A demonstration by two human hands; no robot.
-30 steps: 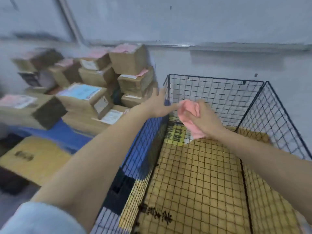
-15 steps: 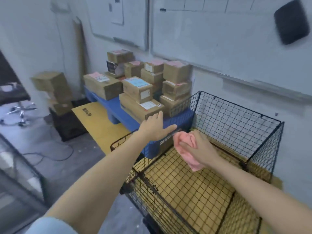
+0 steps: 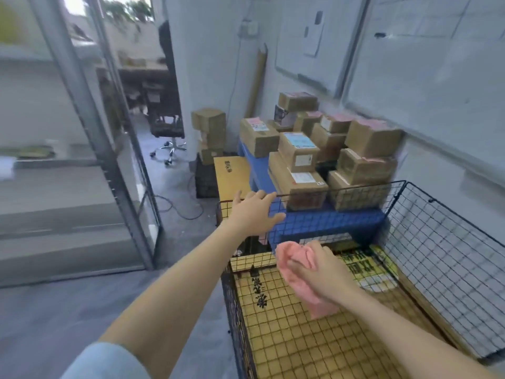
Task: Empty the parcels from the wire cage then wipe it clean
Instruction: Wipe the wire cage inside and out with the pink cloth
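While the left hand [image 3: 254,212] lies with straight fingers at the wire cage's [image 3: 437,255] far rim, the right hand [image 3: 322,272] clutches a pink cloth [image 3: 318,303] inside, hanging lengthwise toward the cage floor. Parcels [image 3: 297,151] sit stacked beyond that rim.

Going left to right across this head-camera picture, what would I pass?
Glass partition → office chair → left hand → pink cloth → right wall of the wire cage.

The right hand [image 3: 326,273] has wiped the cloth [image 3: 289,255] lower down the cage [image 3: 437,242].
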